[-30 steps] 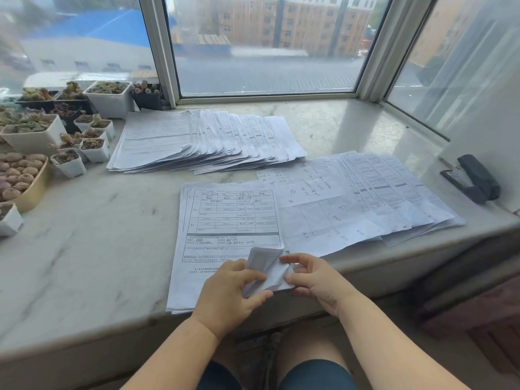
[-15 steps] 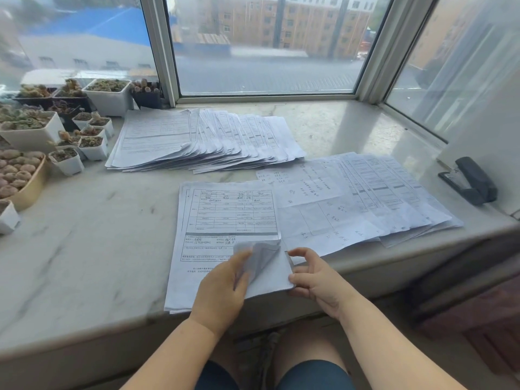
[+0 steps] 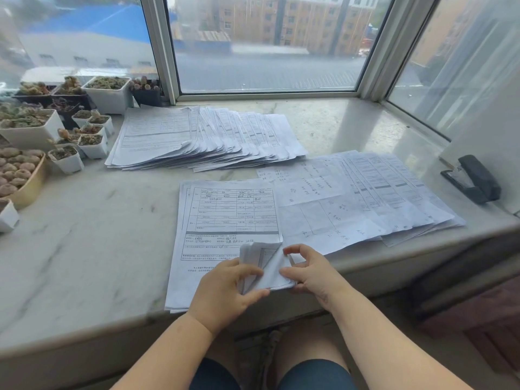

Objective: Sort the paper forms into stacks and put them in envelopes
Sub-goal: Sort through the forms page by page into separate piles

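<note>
The left hand pinches the curled lower-right corner of the near stack of forms, likely to peel sheets apart for counting. The right hand, at its 3 o'clock, grips the corner's edge, fingers curled. Fanned forms lie at 1 o'clock, another fan at 12. No envelope is visible; the print is unreadable.

Operator body: left hand and right hand are bare, with no gloves, rings or watch. Both forearms are bare to the frame edge; no sleeves are visible. Dark blue shorts cover both thighs. The knees are bare.
</note>
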Demonstrator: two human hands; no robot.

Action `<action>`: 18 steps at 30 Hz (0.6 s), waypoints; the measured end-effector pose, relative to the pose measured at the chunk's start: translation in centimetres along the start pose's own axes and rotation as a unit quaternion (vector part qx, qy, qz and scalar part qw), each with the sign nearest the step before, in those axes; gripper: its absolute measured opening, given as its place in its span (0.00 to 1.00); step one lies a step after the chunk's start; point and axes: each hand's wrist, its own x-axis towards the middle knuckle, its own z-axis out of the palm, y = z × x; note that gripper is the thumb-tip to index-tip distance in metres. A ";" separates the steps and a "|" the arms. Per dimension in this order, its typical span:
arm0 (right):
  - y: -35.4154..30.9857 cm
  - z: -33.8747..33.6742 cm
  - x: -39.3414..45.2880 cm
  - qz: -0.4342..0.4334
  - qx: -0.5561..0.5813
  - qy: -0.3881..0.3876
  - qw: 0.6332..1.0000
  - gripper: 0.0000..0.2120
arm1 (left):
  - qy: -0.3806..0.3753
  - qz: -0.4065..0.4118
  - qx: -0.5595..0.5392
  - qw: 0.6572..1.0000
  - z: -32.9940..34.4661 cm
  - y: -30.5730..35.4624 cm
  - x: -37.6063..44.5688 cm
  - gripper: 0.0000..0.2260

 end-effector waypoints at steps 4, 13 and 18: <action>-0.2 0.6 0.2 0.010 -0.017 0.032 0.999 0.09 | -0.013 -0.009 -0.031 0.999 -0.3 -0.1 0.0 0.16; -0.2 -0.3 -0.2 0.031 0.007 -0.024 0.999 0.12 | 0.090 -0.022 -0.092 0.991 0.4 0.1 -0.2 0.14; 0.2 -0.2 -0.1 0.009 0.000 -0.013 1.000 0.19 | 0.090 0.007 -0.019 0.996 0.6 0.4 -0.2 0.22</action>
